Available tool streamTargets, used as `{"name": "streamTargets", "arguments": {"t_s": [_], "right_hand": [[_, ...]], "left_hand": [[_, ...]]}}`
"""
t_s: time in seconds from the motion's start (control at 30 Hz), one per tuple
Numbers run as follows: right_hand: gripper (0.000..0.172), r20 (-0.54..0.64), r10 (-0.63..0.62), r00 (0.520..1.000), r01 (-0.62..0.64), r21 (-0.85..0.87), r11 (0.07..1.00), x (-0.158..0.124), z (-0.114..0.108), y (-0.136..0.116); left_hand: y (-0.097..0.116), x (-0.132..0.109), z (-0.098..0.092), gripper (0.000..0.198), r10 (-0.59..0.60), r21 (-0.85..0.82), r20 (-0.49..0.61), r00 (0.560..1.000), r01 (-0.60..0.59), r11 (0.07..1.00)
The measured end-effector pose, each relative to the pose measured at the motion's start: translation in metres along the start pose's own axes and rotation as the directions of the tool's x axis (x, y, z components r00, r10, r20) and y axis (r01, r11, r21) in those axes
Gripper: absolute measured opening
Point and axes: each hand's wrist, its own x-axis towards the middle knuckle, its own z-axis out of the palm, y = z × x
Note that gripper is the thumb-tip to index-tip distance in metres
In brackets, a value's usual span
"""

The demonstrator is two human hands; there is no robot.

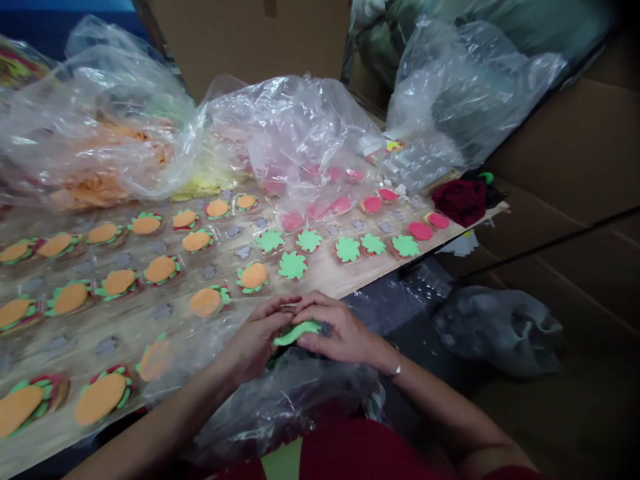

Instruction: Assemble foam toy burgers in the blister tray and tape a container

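— Two hands hold one thing. What does it look like?
— It is a light green foam strip [297,332]. It is thin, soft and bright. We see it from its edge, and it is a bit bent.
— How does the left hand [253,343] hold it?
— Its fingers are curled in, nearly closed. The thumb and fingertips pinch the strip's end at 9 o'clock.
— And the right hand [343,333]?
— Curled too, nearly closed. Its fingers lie over the end at 3 o'clock and press on it. A thin silver bracelet [397,369] sits on that wrist.
— Which way does the strip point?
— Its long side runs almost from 9 o'clock to 3 o'clock, with the 3 o'clock end a little higher.
— Where is it?
— Just above a crinkly clear plastic bag [280,407] in the person's lap, by the near edge of a long wooden board [325,273].
— What is on the board?
— At 12 o'clock from the hands lie green leafy foam shapes [293,265]. At 10 o'clock are rows of orange-topped foam burgers [160,269]. At 2 o'clock are pink round foam pieces [420,231] and a dark red cloth [460,200].
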Motion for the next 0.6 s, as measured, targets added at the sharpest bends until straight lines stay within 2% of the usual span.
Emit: {"name": "streamTargets", "arguments": {"t_s": [0.1,0.17,0.23,0.27,0.3,0.37,0.43,0.47,0.53,0.57,0.6], "right_hand": [[0.032,-0.148,0.152,0.977,-0.113,0.245,0.963,0.001,-0.003,0.014],[0.041,-0.175,0.338,0.925,-0.214,0.497,0.841,0.002,0.002,0.025],[0.046,-0.074,0.480,0.874,-0.302,0.692,0.656,0.004,0.011,0.033],[0.047,-0.015,0.511,0.860,-0.337,0.735,0.589,0.005,0.015,0.035],[0.047,0.030,0.523,0.852,-0.366,0.749,0.552,0.006,0.018,0.038],[0.045,0.061,0.536,0.842,-0.405,0.727,0.554,0.007,0.015,0.043],[0.043,0.022,0.547,0.837,-0.416,0.675,0.609,0.005,-0.008,0.051],[0.042,-0.030,0.549,0.835,-0.407,0.638,0.653,0.002,-0.027,0.055],[0.041,-0.220,0.533,0.817,-0.359,0.529,0.769,-0.008,-0.081,0.065],[0.041,-0.352,0.504,0.789,-0.334,0.444,0.832,-0.015,-0.113,0.071],[0.042,-0.476,0.483,0.734,-0.329,0.372,0.868,-0.021,-0.146,0.078]], "left_hand": [[0.002,0.003,0.000,0.044,0.134,0.092,-0.004,0.991,-0.133,0.987],[0.001,0.005,0.000,0.042,0.271,0.178,-0.006,0.963,-0.266,0.947],[0.000,0.008,0.001,0.038,0.394,0.306,0.020,0.919,-0.381,0.873],[-0.001,0.009,0.002,0.036,0.445,0.378,0.045,0.894,-0.428,0.821],[-0.001,0.011,0.002,0.034,0.482,0.449,0.079,0.873,-0.463,0.764],[-0.001,0.013,0.001,0.033,0.520,0.570,0.143,0.842,-0.499,0.653],[0.001,0.017,-0.003,0.034,0.535,0.668,0.178,0.826,-0.501,0.550],[0.003,0.020,-0.006,0.035,0.545,0.709,0.189,0.817,-0.497,0.500],[0.005,0.025,-0.013,0.036,0.567,0.768,0.201,0.799,-0.488,0.415],[0.005,0.028,-0.017,0.036,0.573,0.785,0.209,0.793,-0.485,0.386],[0.004,0.031,-0.021,0.036,0.575,0.793,0.215,0.789,-0.485,0.368]]}}
